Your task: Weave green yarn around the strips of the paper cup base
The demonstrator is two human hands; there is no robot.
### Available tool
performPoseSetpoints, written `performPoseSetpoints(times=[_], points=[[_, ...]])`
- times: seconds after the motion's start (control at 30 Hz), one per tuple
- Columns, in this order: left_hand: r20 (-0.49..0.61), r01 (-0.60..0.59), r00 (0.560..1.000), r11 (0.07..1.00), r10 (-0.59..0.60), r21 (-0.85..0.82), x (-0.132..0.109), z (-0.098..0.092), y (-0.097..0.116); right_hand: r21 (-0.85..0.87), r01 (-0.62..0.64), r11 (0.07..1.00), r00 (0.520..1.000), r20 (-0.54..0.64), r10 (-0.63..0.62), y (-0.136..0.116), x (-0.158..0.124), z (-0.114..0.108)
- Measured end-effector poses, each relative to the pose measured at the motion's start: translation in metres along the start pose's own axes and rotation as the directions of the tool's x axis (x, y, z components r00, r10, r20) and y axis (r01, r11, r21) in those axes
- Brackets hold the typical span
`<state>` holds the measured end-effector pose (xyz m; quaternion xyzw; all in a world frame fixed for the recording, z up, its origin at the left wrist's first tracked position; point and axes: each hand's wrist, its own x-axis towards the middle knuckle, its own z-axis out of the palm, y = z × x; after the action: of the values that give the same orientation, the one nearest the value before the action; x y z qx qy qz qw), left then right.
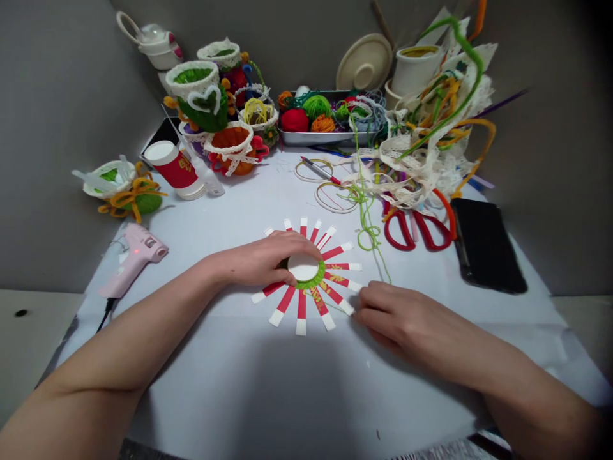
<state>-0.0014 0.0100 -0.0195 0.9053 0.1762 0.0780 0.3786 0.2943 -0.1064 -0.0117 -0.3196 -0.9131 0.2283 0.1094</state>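
Note:
A paper cup cut into red-and-white strips lies splayed like a sun on the table. Green yarn is wound around its round white base. My left hand grips the base, thumb at the near side and fingers over the far side. To the right, my right hand is closed in a pinch beside the strip tips. A thin green strand runs from the base toward its fingers, and a loose tail of yarn comes down to it from behind. The pinched fingertips themselves are partly hidden.
A pink glue gun with a lit light lies at left. Behind stand decorated cups, a red-and-white cup stack and a tray of yarn balls. Red-handled scissors, lace and a black phone lie at right.

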Motion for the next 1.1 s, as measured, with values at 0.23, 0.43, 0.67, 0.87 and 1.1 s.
performPoseSetpoints(times=[0.23, 0.43, 0.67, 0.87, 1.1], points=[[0.003, 0.016, 1.0, 1.0, -0.016, 0.007, 0.0, 0.0, 0.001, -0.074, -0.061, 0.995, 0.993, -0.108, 0.053, 0.014, 0.0, 0.0], [0.007, 0.018, 1.0, 1.0, -0.017, -0.006, 0.001, 0.0, 0.002, 0.029, -0.118, 0.993, 0.953, -0.278, 0.121, 0.033, 0.02, 0.008], [0.015, 0.001, 1.0, 1.0, -0.002, 0.02, 0.001, -0.001, 0.003, 0.111, -0.36, 0.926, 0.79, -0.492, 0.366, 0.041, 0.044, 0.033], [-0.018, 0.006, 1.0, 0.999, -0.005, 0.049, 0.002, 0.002, 0.011, 0.118, -0.36, 0.925, 0.798, -0.474, 0.371, 0.04, 0.044, 0.032], [-0.153, 0.118, 0.984, 0.984, -0.096, 0.136, 0.005, 0.012, 0.013, 0.128, -0.356, 0.926, 0.801, -0.468, 0.373, 0.041, 0.043, 0.033]])
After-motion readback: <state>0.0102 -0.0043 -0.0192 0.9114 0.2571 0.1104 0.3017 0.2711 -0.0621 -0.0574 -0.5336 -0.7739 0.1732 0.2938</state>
